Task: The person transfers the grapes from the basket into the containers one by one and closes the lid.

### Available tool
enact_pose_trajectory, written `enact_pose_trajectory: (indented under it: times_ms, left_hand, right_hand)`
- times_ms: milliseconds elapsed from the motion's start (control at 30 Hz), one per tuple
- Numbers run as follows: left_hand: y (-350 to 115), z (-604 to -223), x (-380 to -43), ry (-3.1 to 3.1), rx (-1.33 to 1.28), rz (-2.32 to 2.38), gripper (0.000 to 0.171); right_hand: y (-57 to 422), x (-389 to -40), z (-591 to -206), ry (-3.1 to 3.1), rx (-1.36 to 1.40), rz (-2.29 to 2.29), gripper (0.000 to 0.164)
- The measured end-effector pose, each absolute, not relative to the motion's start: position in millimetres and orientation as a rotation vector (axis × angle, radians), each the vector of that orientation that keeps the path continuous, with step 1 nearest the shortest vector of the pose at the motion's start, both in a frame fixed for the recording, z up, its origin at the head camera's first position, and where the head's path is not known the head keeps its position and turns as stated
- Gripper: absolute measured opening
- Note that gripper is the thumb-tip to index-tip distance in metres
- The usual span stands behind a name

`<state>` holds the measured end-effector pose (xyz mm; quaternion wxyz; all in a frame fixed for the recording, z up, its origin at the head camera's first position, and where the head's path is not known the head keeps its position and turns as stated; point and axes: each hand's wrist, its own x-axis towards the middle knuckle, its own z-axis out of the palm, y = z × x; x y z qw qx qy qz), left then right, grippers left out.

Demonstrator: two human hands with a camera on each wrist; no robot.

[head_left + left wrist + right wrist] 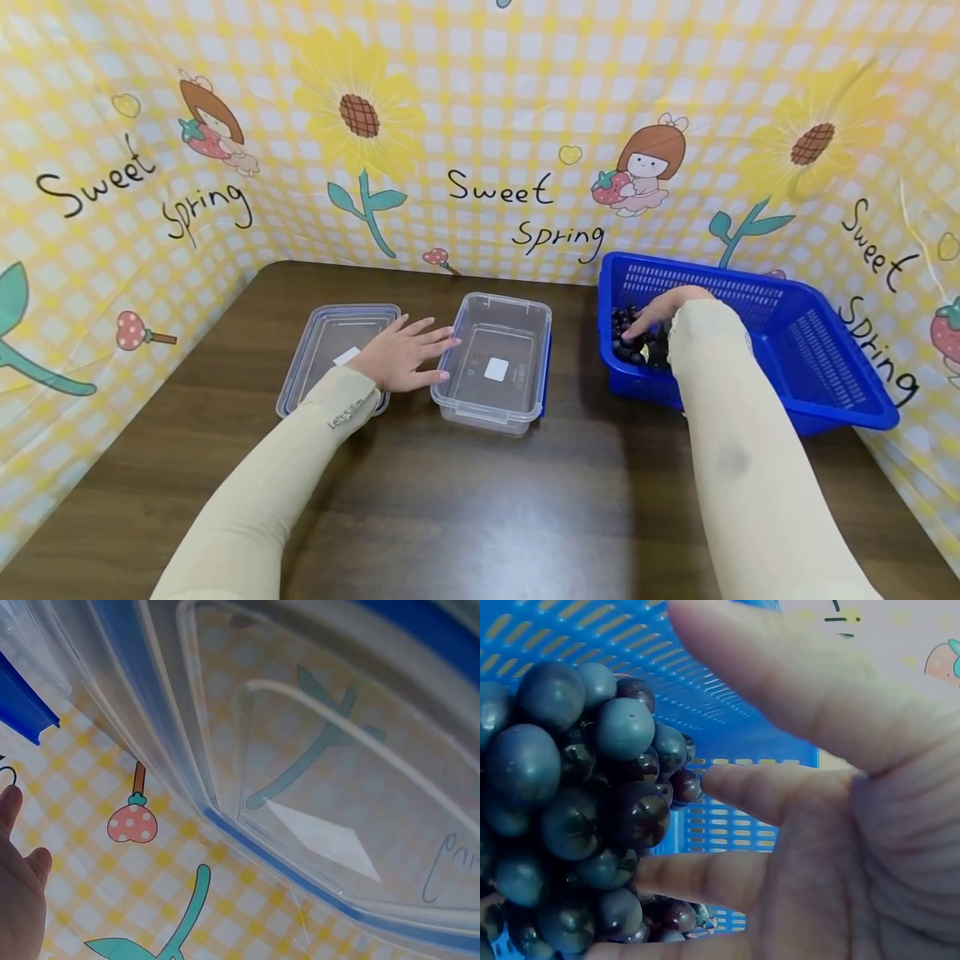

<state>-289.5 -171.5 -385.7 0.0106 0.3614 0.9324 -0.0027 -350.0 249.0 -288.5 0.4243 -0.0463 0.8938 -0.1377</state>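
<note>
A clear plastic container point(497, 362) stands on the dark wooden table, its clear lid point(336, 350) lying flat to its left. My left hand point(405, 354) lies flat with straight fingers across the lid's right edge, fingertips against the container's left wall point(225, 735). A blue plastic basket point(750, 342) on the right holds a bunch of dark grapes point(633, 333) in its near-left corner. My right hand point(663, 308) reaches into the basket, its fingers spread and touching the grapes point(577, 810); in the right wrist view the right hand point(795, 817) has not closed round them.
The table point(480, 500) is walled on three sides by a yellow checked backdrop point(480, 125) printed with sunflowers and "Sweet Spring". A white sticker point(496, 368) shows on the container's base. Both arms wear beige sleeves.
</note>
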Motion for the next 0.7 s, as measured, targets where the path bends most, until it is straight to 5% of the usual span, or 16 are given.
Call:
enact_pose_trajectory:
  times_ms: [433, 700]
  left_hand:
    - [-175.4, -384.3, -279.7, 2.901, 1.136, -0.026, 0.061]
    - [-175.6, -382.1, -283.4, 2.907, 1.165, -0.027, 0.061]
  right_hand:
    - [241.5, -332.9, -299.0, 2.214, 0.164, -0.537, 0.100]
    - [245.3, -330.2, -295.4, 2.273, 0.067, -0.592, 0.093]
